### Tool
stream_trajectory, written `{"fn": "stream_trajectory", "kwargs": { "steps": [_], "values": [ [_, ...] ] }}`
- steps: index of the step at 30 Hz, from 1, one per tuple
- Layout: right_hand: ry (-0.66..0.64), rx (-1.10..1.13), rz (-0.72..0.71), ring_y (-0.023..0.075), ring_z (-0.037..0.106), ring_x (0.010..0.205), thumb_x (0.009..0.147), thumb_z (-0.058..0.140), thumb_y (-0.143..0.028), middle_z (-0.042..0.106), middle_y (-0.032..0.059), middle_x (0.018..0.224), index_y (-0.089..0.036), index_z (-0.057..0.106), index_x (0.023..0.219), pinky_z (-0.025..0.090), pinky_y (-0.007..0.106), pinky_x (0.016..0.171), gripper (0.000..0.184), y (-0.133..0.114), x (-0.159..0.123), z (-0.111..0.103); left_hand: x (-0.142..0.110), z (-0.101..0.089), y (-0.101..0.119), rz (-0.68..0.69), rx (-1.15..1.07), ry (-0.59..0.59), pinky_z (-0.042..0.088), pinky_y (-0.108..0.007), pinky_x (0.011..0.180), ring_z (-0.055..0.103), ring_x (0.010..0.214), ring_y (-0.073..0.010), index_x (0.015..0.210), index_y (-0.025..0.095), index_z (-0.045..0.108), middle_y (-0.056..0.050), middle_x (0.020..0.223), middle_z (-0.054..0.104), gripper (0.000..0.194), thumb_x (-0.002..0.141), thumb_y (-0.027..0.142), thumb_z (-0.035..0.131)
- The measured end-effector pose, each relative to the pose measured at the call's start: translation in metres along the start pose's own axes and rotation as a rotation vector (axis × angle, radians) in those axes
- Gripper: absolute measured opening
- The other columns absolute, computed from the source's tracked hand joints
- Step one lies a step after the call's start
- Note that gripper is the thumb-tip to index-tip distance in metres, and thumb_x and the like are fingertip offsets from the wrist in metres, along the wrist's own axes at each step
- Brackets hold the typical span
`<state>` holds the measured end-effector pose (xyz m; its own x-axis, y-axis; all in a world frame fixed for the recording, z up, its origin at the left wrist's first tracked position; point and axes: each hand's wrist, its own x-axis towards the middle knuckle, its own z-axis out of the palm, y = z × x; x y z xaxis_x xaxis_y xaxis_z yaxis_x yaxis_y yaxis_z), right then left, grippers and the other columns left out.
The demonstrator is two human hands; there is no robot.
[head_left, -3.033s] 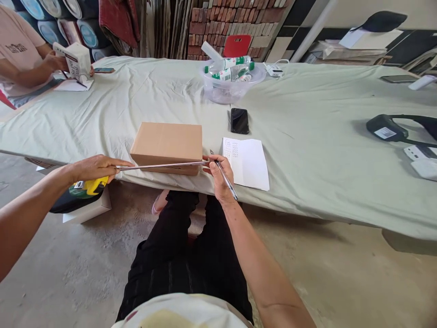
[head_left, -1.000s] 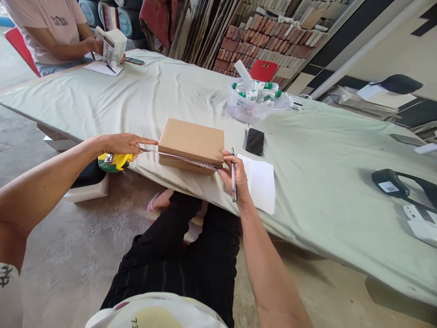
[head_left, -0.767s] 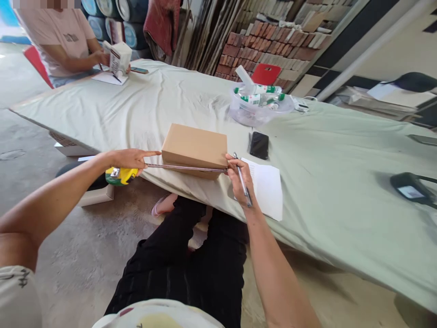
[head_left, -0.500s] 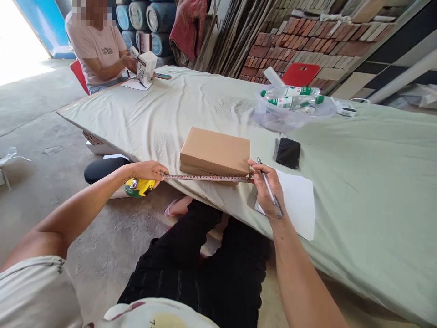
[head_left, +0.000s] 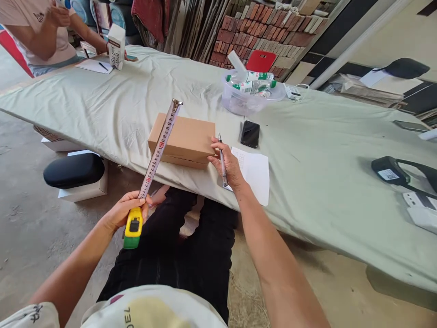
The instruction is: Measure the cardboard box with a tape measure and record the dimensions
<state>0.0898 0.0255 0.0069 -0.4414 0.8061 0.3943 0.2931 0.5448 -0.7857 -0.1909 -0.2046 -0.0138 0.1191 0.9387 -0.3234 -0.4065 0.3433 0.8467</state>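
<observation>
My left hand [head_left: 128, 209] is closed on a yellow and green tape measure [head_left: 133, 228], low in front of the table edge. Its blade sticks out up and to the right, and its metal hook end shows above the left part of a brown cardboard box [head_left: 191, 134]. My right hand [head_left: 228, 166] holds a pen [head_left: 222, 159] upright between the fingers. Thumb and fingertips of that hand are at the box's right front corner. An open notebook [head_left: 254, 175] with writing on its left page lies partly behind the right hand.
A black phone [head_left: 250, 134] lies behind the notebook. Farther back stands a clear plastic basin [head_left: 235, 102] with bottles. A co-worker [head_left: 44, 36] at the far left touches a white carton [head_left: 116, 48]. A black case [head_left: 73, 169] rests on a white box below the table edge.
The tape blade stretched along the box's front; now its end is free of my right hand and points up and away. My left hand has moved down toward me. The co-worker has raised one hand.
</observation>
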Motion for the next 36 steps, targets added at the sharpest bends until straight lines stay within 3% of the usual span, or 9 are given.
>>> {"fn": "stream_trajectory", "kwargs": {
  "steps": [5,12,19,26,36],
  "values": [
    [0.044,-0.038,0.015,0.0248,0.068,0.111,0.086,0.061,-0.04,0.058,0.0017,0.146,-0.031,0.057,0.11,0.052,0.049,0.103,0.026,-0.008,-0.005,0.004,-0.002,0.025,-0.006,-0.001,0.011,0.084,0.049,-0.025,0.047,0.062,0.047,-0.0171,0.084,0.015,0.069,-0.004,0.056,0.066,0.025,0.078,0.039,0.075],
    [0.121,-0.12,0.076,0.0223,0.07,0.083,0.086,0.062,-0.039,0.064,0.0034,0.137,-0.031,0.058,0.108,0.054,0.043,0.087,0.024,-0.043,-0.002,-0.014,-0.006,0.044,-0.011,-0.034,0.047,0.11,0.048,-0.024,0.049,0.062,0.05,-0.0165,0.084,0.017,0.07,-0.004,0.058,0.067,0.025,0.077,0.041,0.075],
    [0.138,-0.14,0.113,0.0254,0.066,0.098,0.088,0.061,-0.046,0.07,0.0038,0.105,-0.027,0.059,0.111,0.05,0.037,0.088,0.03,-0.052,0.01,-0.024,-0.007,0.066,-0.014,-0.074,0.052,0.118,0.047,-0.025,0.049,0.061,0.05,-0.0162,0.085,0.019,0.069,-0.004,0.058,0.066,0.028,0.075,0.045,0.077],
    [0.161,-0.1,0.114,0.0256,0.064,0.095,0.09,0.058,-0.052,0.067,0.0043,0.095,-0.026,0.06,0.113,0.05,0.038,0.087,0.035,-0.049,0.021,-0.021,0.001,0.072,-0.024,-0.075,0.046,0.183,0.047,-0.024,0.049,0.06,0.05,-0.0155,0.084,0.02,0.069,-0.003,0.058,0.066,0.03,0.073,0.047,0.079],
    [0.103,-0.052,0.113,0.018,0.059,0.076,0.093,0.051,-0.057,0.062,0.0015,0.09,-0.027,0.054,0.104,0.044,0.031,0.068,0.032,-0.05,0.037,-0.027,0.019,0.077,-0.033,-0.009,0.077,0.207,0.046,-0.023,0.049,0.058,0.05,-0.0139,0.085,0.02,0.069,-0.003,0.061,0.068,0.029,0.074,0.045,0.078]
  ]
}}
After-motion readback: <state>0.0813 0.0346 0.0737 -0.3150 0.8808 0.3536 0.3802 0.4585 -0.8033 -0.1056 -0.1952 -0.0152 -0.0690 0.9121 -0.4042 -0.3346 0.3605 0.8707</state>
